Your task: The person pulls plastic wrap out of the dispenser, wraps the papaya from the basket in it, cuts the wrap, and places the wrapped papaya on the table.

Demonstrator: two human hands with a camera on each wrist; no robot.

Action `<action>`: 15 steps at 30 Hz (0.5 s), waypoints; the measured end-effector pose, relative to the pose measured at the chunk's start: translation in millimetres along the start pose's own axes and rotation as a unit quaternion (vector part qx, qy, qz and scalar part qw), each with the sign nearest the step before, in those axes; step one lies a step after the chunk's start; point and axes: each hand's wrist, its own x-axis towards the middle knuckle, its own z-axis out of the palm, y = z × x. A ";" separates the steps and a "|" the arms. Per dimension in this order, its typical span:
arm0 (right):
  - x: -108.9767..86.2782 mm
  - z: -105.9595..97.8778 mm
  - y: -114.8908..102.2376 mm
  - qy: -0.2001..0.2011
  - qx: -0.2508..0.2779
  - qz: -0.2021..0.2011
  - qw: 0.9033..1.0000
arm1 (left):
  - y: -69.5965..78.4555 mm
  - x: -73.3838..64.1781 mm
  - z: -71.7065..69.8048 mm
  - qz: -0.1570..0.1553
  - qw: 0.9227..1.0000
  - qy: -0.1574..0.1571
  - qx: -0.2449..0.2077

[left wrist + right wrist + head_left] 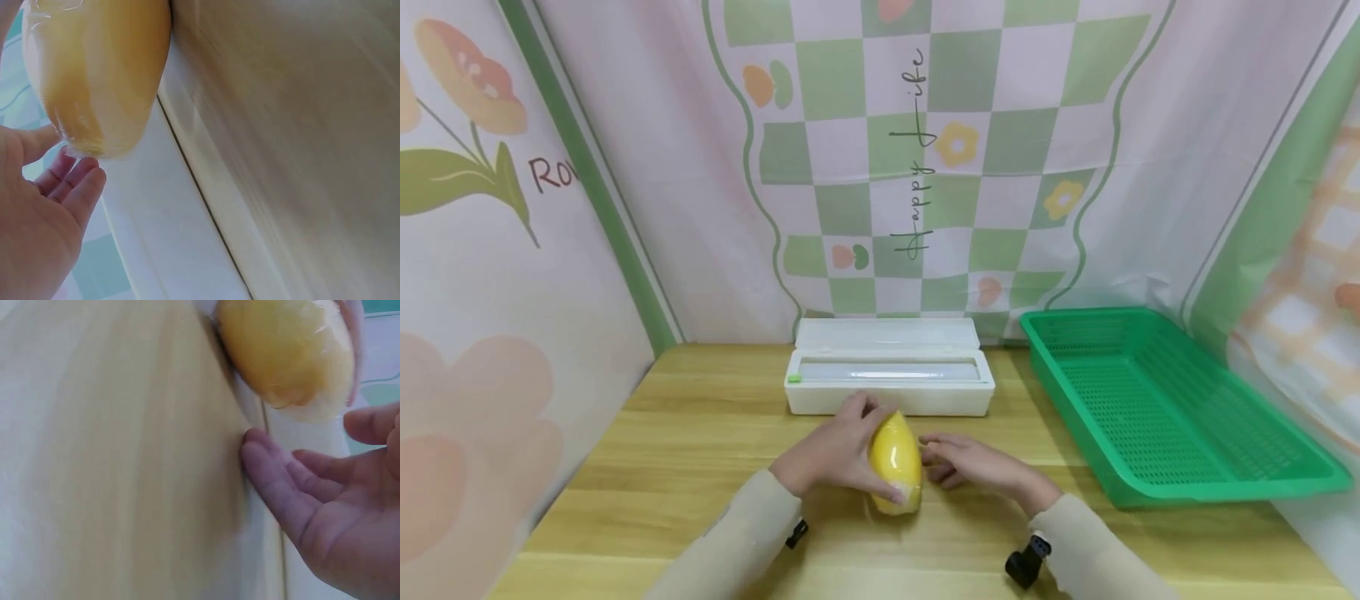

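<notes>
My left hand [842, 446] grips a yellow, mango-like fruit [897, 458] wrapped in clear cling film, the thumb along its near end and the fingers at its far side. The fruit stands tilted, its tapered tip pointing up and away; whether it touches the table cannot be told. To its right, my right hand [966, 464] is held with loosely bent fingers and nothing in it. A gap shows between the right hand's fingers [275, 481] and the fruit [287, 356] in the right wrist view. Shiny film creases cover the fruit [94, 75] in the left wrist view.
Just behind the hands, a long white cling-film dispenser [887, 400] has its lid [887, 333] raised and a small green piece [794, 378] at its left end. A green perforated basket [1078, 425] stands right on the wooden table [647, 467]. A patterned curtain hangs behind.
</notes>
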 end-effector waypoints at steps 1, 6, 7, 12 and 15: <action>1.8 2.0 1.0 -0.008 0.005 0.004 1.000 | -0.5 -0.4 0.3 0.000 1.000 0.000 -0.002; 9.2 12.0 3.5 -0.035 -0.013 0.002 0.999 | -2.3 -1.2 2.6 0.005 1.000 0.007 -0.014; 9.6 13.3 3.7 -0.037 -0.012 0.001 0.999 | -2.5 -1.2 3.0 0.005 1.000 0.008 -0.021; 6.1 13.1 5.5 -0.028 0.054 -0.006 0.998 | -4.7 -1.8 3.5 -0.016 0.998 0.014 -0.060; 2.1 10.7 5.3 -0.026 0.106 -0.013 0.994 | -6.5 -3.1 3.7 -0.030 0.996 0.017 -0.083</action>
